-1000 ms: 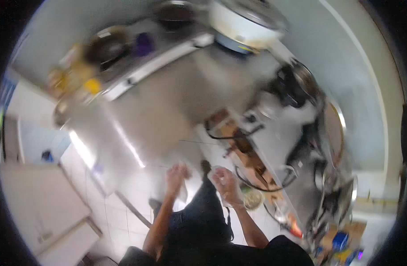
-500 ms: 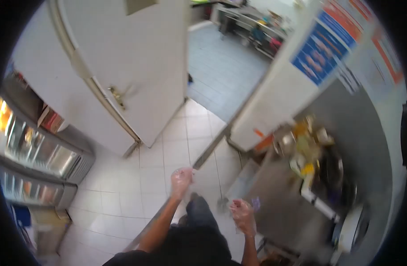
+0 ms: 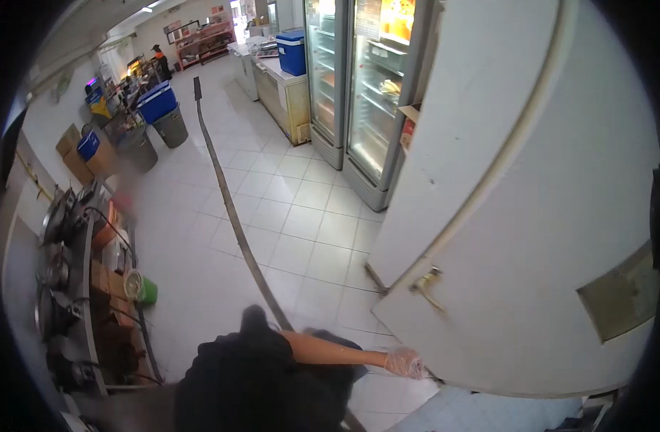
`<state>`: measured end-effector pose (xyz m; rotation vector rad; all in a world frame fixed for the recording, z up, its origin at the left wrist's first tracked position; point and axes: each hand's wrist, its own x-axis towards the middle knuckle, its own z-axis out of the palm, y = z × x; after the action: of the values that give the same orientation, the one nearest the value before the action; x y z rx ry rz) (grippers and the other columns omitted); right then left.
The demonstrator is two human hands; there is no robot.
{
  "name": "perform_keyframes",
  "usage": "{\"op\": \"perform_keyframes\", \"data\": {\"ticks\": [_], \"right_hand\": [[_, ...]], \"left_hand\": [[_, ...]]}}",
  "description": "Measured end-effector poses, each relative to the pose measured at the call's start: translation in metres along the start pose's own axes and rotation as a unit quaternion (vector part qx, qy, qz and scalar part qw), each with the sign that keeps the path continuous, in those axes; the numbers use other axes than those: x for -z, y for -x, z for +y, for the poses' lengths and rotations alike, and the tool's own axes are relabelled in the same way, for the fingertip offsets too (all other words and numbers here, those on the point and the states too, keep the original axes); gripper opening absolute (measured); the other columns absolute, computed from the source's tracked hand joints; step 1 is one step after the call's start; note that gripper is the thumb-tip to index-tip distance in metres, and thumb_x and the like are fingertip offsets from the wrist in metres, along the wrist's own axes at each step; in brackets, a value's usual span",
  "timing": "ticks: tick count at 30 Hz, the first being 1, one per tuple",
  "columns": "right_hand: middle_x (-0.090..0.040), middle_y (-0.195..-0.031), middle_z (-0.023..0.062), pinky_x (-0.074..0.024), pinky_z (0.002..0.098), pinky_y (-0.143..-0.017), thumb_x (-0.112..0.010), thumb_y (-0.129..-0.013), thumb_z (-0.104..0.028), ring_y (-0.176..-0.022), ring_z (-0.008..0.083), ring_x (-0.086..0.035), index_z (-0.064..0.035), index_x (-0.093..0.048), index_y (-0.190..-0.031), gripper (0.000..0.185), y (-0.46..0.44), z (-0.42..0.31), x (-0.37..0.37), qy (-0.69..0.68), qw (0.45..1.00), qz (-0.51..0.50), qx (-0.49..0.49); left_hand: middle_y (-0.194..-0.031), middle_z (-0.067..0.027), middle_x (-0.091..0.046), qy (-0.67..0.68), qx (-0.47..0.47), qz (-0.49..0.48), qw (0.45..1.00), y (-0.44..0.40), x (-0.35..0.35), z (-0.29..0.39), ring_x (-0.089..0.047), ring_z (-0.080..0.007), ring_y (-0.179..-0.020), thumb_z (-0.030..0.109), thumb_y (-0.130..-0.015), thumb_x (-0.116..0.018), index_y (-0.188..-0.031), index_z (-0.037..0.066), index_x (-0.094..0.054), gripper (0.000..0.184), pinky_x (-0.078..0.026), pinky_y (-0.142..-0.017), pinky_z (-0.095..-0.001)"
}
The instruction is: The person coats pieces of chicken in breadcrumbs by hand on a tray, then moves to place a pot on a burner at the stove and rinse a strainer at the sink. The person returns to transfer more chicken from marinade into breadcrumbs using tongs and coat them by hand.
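Note:
My left hand [image 3: 405, 362], in a clear plastic glove, is stretched out to the right, low in the view. It looks compact, its fingers curled; whatever may be inside them is hidden. Close by is the lower edge of a white door [image 3: 517, 317], and I cannot tell whether hand and door touch. A metal door handle [image 3: 431, 289] sits above the hand. My right hand is out of view. The dark clothing on my body [image 3: 265, 381] fills the bottom middle.
Glass-front fridges [image 3: 377, 101] and a chest freezer [image 3: 283, 97] with a blue cooler box [image 3: 292, 54] line the far side. At left, pans [image 3: 53, 266] stand on a counter, with a green bucket [image 3: 141, 286] beside it. Bins [image 3: 172, 128] and a distant person [image 3: 161, 63] are further back.
My view has swung left, from the doorway and counter to the long room with fridges. The door now appears on the right. My right hand has left the view; my left remains visible.

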<state>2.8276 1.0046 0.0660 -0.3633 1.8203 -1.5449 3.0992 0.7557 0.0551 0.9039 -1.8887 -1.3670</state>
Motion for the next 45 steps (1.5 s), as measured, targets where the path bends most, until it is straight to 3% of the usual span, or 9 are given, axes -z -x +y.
{"op": "perform_keyframes", "data": {"ticks": [2, 12, 21, 27, 30, 31, 38, 41, 45], "right_hand": [[-0.051, -0.148, 0.022, -0.044, 0.0571, -0.097, -0.041, -0.1, -0.065, -0.131, 0.0356, -0.052, -0.0099, -0.031, -0.159, 0.081, -0.162, -0.015, 0.073, 0.028, 0.919, -0.237, 0.314], [-0.035, -0.162, 0.0204, -0.0416, 0.0575, -0.101, -0.053, -0.088, -0.077, -0.14, 0.0336, -0.043, -0.0117, -0.023, -0.162, 0.103, -0.52, -0.164, 0.264, 0.141, 0.986, -0.091, 0.004], [-0.036, -0.161, 0.0212, -0.0359, 0.0544, -0.108, -0.05, -0.09, -0.075, -0.143, 0.0341, -0.041, -0.0078, -0.029, -0.159, 0.098, -0.692, -0.218, 0.462, 0.043, 0.997, -0.042, -0.056], [-0.037, -0.16, 0.0218, -0.032, 0.0524, -0.112, -0.048, -0.092, -0.074, -0.145, 0.0344, -0.039, -0.0052, -0.033, -0.157, 0.096, -0.846, -0.223, 0.673, -0.019, 0.998, 0.011, -0.065], [-0.038, -0.16, 0.022, -0.0301, 0.0513, -0.114, -0.047, -0.093, -0.074, -0.146, 0.0346, -0.038, -0.0039, -0.035, -0.156, 0.095, -0.916, -0.25, 0.767, -0.059, 0.993, 0.07, -0.081], [-0.038, -0.16, 0.0221, -0.0294, 0.051, -0.115, -0.047, -0.093, -0.073, -0.146, 0.0346, -0.038, -0.0035, -0.035, -0.156, 0.094, -0.941, -0.257, 0.796, -0.072, 0.99, 0.089, -0.086], [-0.039, -0.159, 0.0227, -0.0249, 0.0486, -0.12, -0.045, -0.096, -0.072, -0.148, 0.035, -0.036, -0.0004, -0.04, -0.153, 0.092, -1.152, -0.282, 0.997, -0.2, 0.948, 0.223, -0.104], [-0.029, -0.165, 0.0188, -0.0137, 0.049, -0.124, -0.035, -0.092, -0.083, -0.155, 0.034, -0.022, -0.0051, -0.037, -0.156, 0.101, -1.225, -0.315, 1.051, -0.17, 0.98, 0.099, -0.017], [-0.065, -0.133, 0.0108, -0.0475, 0.0386, -0.09, -0.039, -0.101, -0.071, -0.108, 0.0202, -0.062, -0.0077, -0.064, -0.132, 0.075, -1.274, -0.394, 1.038, -0.104, 0.972, 0.19, 0.091]], "left_hand": [[-0.085, -0.012, -0.073, 0.075, -0.009, 0.017, 0.997, -0.055, -0.045, -0.012, -0.07, -0.0261, -0.077, 0.046, -0.078, -0.084, -0.09, 0.005, -0.072, 0.044, -0.055, -0.069, -0.0399], [-0.086, -0.0087, -0.073, 0.081, 0.078, -0.141, 0.984, -0.31, -0.387, 0.087, -0.069, -0.0237, -0.077, 0.029, -0.08, -0.081, -0.091, 0.006, -0.073, 0.027, -0.054, -0.069, -0.0372], [-0.09, -0.0094, -0.071, -0.01, -0.466, -0.236, 0.853, -0.575, -0.804, 0.122, -0.067, -0.0263, -0.084, 0.043, -0.093, -0.071, -0.098, 0.008, -0.073, 0.036, -0.053, -0.074, -0.0417], [-0.086, -0.0144, -0.067, -0.059, -0.106, -0.217, 0.969, -0.656, -0.901, 0.098, -0.063, -0.0277, -0.08, 0.044, -0.097, -0.064, -0.091, 0.006, -0.068, 0.039, -0.05, -0.071, -0.0434], [-0.07, -0.02, -0.06, -0.241, -0.266, -0.003, 0.933, -0.653, -0.934, -0.008, -0.062, -0.0369, -0.073, 0.04, -0.1, -0.052, -0.084, 0.004, -0.071, 0.043, -0.05, -0.074, -0.0517], [-0.075, -0.023, -0.063, -0.294, 0.006, -0.092, 0.951, -0.64, -0.923, 0.004, -0.064, -0.0375, -0.075, 0.043, -0.096, -0.055, -0.082, 0.002, -0.072, 0.047, -0.05, -0.071, -0.0535], [-0.115, -0.0215, -0.071, -0.366, 0.425, -0.11, 0.82, -0.629, -0.923, -0.053, -0.068, -0.0373, -0.106, 0.057, -0.089, -0.058, -0.104, 0.009, -0.077, 0.053, -0.052, -0.092, -0.0507], [-0.112, -0.0192, -0.072, -0.424, 0.403, -0.107, 0.804, -0.72, -0.983, -0.072, -0.069, -0.0375, -0.102, 0.051, -0.094, -0.053, -0.106, 0.008, -0.074, 0.05, -0.053, -0.088, -0.0514], [-0.108, -0.0161, -0.074, -0.509, 0.179, -0.188, 0.821, -0.904, -1.127, -0.063, -0.07, -0.0378, -0.097, 0.044, -0.1, -0.045, -0.108, 0.007, -0.071, 0.046, -0.054, -0.083, -0.0524]]}}
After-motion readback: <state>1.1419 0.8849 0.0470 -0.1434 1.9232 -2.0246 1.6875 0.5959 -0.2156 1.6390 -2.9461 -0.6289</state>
